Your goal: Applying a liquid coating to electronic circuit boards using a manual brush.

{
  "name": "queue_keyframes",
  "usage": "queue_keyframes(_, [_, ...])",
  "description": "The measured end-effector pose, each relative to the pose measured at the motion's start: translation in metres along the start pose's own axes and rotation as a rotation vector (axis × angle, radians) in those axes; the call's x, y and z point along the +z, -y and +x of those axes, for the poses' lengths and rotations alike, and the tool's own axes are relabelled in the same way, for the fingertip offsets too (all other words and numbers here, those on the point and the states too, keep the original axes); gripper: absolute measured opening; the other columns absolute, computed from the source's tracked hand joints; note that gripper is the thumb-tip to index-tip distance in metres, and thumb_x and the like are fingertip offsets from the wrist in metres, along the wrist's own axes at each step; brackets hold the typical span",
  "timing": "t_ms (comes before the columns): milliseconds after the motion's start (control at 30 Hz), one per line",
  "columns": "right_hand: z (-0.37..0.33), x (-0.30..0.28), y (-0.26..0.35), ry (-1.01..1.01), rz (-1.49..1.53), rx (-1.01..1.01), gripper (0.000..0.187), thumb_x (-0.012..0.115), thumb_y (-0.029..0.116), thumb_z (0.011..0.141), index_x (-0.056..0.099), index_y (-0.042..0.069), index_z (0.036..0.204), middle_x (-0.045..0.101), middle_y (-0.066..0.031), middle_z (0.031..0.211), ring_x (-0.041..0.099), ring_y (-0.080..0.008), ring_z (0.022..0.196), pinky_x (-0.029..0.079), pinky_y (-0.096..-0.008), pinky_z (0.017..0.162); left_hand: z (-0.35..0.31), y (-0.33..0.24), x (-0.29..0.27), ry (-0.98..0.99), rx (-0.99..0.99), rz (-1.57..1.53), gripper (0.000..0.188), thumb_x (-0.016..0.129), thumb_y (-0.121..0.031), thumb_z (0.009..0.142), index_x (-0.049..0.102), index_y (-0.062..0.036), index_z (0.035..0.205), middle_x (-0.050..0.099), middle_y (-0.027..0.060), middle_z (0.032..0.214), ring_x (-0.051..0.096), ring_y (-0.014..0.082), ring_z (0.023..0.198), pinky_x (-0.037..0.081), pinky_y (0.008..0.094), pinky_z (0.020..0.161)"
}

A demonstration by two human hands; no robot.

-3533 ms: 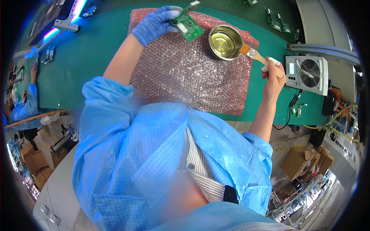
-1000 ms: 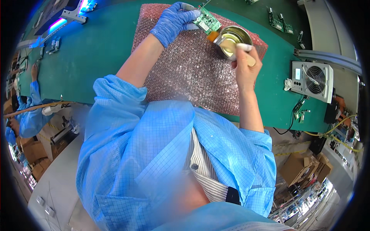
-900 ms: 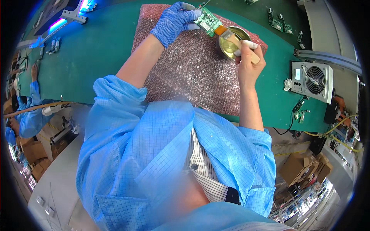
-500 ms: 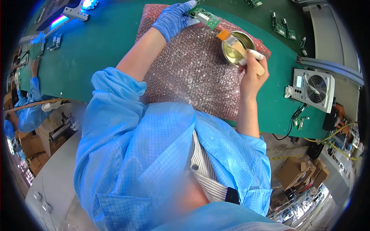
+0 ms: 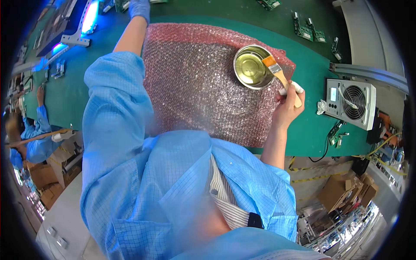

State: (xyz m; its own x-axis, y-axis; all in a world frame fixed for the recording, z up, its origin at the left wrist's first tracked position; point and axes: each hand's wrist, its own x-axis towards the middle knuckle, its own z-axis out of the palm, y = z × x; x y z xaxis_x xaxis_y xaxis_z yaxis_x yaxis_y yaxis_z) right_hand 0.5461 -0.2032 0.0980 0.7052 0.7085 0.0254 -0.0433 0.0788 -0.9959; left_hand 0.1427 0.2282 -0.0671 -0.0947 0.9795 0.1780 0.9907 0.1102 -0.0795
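Note:
At the top edge, my left hand (image 5: 139, 9), in a blue glove, reaches beside a green circuit board (image 5: 121, 5). Its fingertips run out of view, so whether it holds anything does not show. My right hand (image 5: 289, 106), with white covers on some fingers, is closed around the wooden handle of a flat paintbrush (image 5: 274, 68). The orange-tipped bristles hover at the right rim of a round metal bowl (image 5: 261, 51). Clear yellowish liquid (image 5: 250, 70) lies in the bowl, which stands on a pinkish bubble-wrap sheet (image 5: 195, 91).
Several circuit boards (image 5: 303, 30) lie at the far right. A white device with a fan (image 5: 353, 102) stands on the green table (image 5: 314, 134) at right. A glowing lamp (image 5: 89, 19) on a metal bracket is at far left; another person's hand (image 5: 40, 95) rests farther left.
My left hand has moved left and away, and the circuit board it held over the bubble wrap is no longer there. The brush has swung from over the bowl to its right rim.

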Motion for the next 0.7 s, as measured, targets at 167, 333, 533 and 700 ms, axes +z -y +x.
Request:
queue_keyframes(167, [0.006, -0.014, -0.007, -0.125, -0.009, 0.010, 0.015, 0.051, 0.013, 0.087, 0.054, 0.000, 0.093, 0.054, -0.0050, 0.069, 0.046, -0.0082, 0.049, 0.037, -0.0194, 0.042, -0.062, -0.112, -0.091, -0.373, 0.081, -0.719, 0.033, 0.056, -0.028, 0.079, 0.055, -0.0083, 0.105, 0.058, 0.0132, 0.100, 0.053, 0.0264, 0.097, 0.041, 0.0343, 0.085])
queue_keyframes(333, [0.013, -0.015, -0.005, -0.106, 0.085, 0.025, 0.015, 0.052, 0.013, 0.087, 0.053, 0.000, 0.092, 0.054, -0.0041, 0.066, 0.048, -0.0079, 0.051, 0.037, -0.0188, 0.042, -0.080, -0.250, -0.120, 0.144, 0.478, -1.006, 0.047, 0.058, -0.034, 0.077, 0.051, -0.0041, 0.112, 0.061, 0.0188, 0.100, 0.057, 0.0299, 0.094, 0.043, 0.0359, 0.084])
queue_keyframes(533, [0.009, -0.026, -0.007, -0.141, 0.112, 0.046, 0.015, 0.053, 0.013, 0.086, 0.053, 0.000, 0.092, 0.054, -0.0051, 0.072, 0.049, -0.0079, 0.052, 0.038, -0.0186, 0.043, -0.140, -0.360, -0.179, 0.343, 0.581, -0.768, 0.053, 0.052, -0.046, 0.080, 0.050, -0.0070, 0.115, 0.059, 0.0196, 0.104, 0.055, 0.0316, 0.101, 0.042, 0.0376, 0.086])
queue_keyframes(700, [0.012, -0.031, -0.009, -0.060, -0.033, 0.105, 0.015, 0.053, 0.013, 0.086, 0.057, -0.001, 0.090, 0.056, -0.0038, 0.071, 0.049, -0.0069, 0.051, 0.038, -0.0181, 0.042, -0.106, -0.351, -0.141, 0.422, 0.531, -0.635, 0.040, 0.049, -0.043, 0.080, 0.054, -0.0087, 0.101, 0.060, 0.0195, 0.100, 0.057, 0.0344, 0.093, 0.045, 0.0409, 0.079])
